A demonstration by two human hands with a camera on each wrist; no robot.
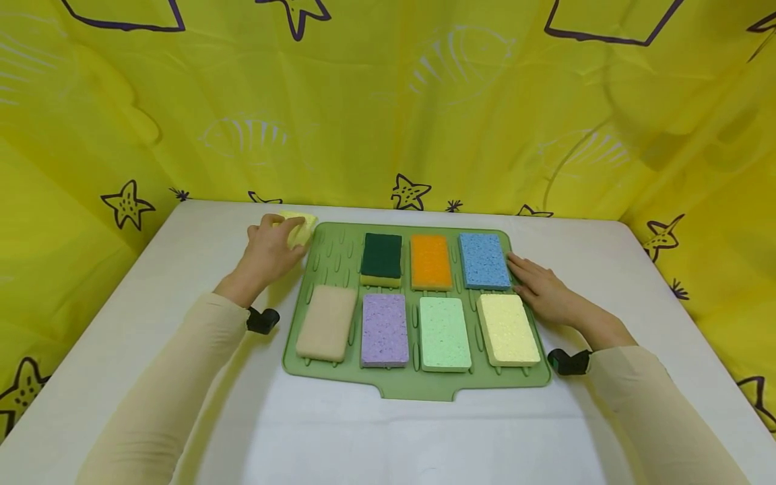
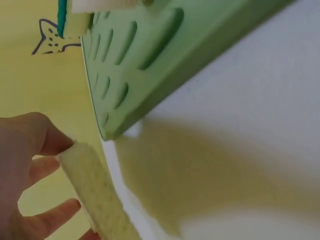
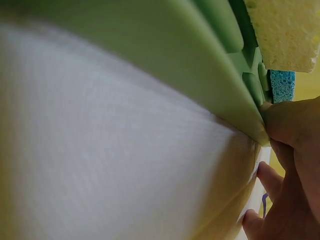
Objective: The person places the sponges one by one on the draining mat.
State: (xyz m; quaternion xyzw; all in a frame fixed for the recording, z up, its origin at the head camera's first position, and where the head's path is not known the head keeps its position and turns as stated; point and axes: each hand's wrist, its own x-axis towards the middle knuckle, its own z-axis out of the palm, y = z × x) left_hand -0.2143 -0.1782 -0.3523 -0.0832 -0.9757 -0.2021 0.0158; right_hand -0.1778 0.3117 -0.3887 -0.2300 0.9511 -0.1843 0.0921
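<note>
My left hand [image 1: 273, 246] pinches a pale yellow sponge [image 2: 95, 185] between thumb and fingers, just off the back left corner of a green ridged drying mat [image 1: 418, 387]. In the left wrist view the sponge appears tilted and apart from the mat's corner. My right hand [image 1: 545, 289] rests at the mat's right edge beside a blue sponge [image 1: 483, 261], its fingers fairly straight. The right wrist view shows the thumb [image 3: 290, 122] touching the mat's rim. A second pale yellow sponge [image 1: 508, 330] lies on the mat in front of the blue one.
Also on the mat are a dark green scouring sponge [image 1: 382, 256], an orange sponge [image 1: 430, 263], a beige sponge [image 1: 327, 323], a purple sponge [image 1: 384, 330] and a mint sponge [image 1: 444, 333]. A yellow patterned curtain [image 1: 364, 135] hangs behind the white table [image 1: 339, 438].
</note>
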